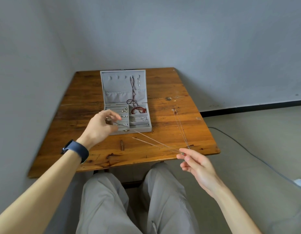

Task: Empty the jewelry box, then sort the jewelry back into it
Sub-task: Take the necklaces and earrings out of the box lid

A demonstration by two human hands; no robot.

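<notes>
Stretching thin chain necklace diagonally between hands: left hand, nearer jewelry box, apparently pinched far end; right hand pinched beaded end over surface edge.

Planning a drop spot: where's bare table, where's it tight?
Bare wood: left of the jewelry box out to the table edge, and the far right corner behind the small trinket. Crowded: front right, where thin chains stretch from the left hand at the box's front to the right hand.
</notes>
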